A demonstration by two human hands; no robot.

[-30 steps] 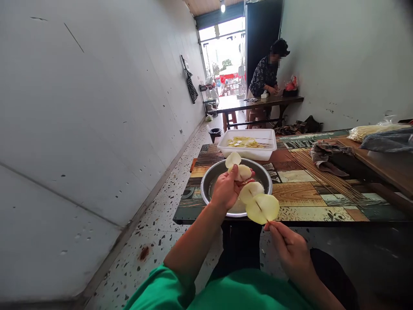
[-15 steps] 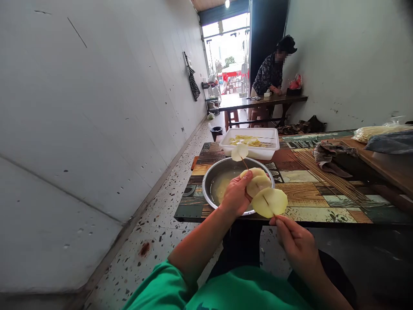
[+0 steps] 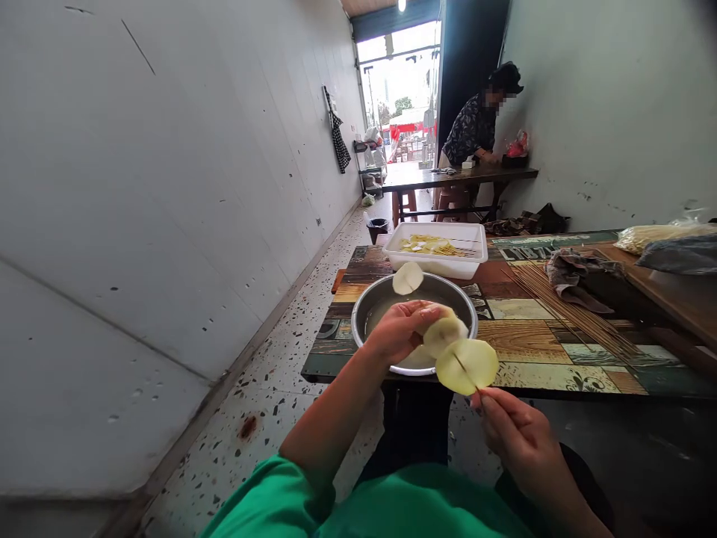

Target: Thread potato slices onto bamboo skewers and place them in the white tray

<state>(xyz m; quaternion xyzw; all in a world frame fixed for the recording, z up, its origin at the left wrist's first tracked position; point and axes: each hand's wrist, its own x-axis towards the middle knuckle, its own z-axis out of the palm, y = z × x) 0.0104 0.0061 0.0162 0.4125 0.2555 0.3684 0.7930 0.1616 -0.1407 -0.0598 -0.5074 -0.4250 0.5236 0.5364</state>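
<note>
Thin pale-yellow round slices, looking like potato, are threaded along a thin wooden skewer. My right hand pinches the skewer's near end, just below the largest slice. Further up, my left hand is closed around the middle slices, its fingertips partly hidden behind them. One slice sits apart at the skewer's far end. Beneath my left hand is a metal basin with cloudy water; my arm and the slices cover much of its inside.
Behind the basin, a white plastic tub holds skewered slices. Bare skewers lie at right beside a crumpled cloth. Plastic bags rest further right. A person bends over a far table.
My left hand has shifted slightly left and down, and the far slice has dropped with it. My right hand keeps its pinch on the skewer, a little lower.
</note>
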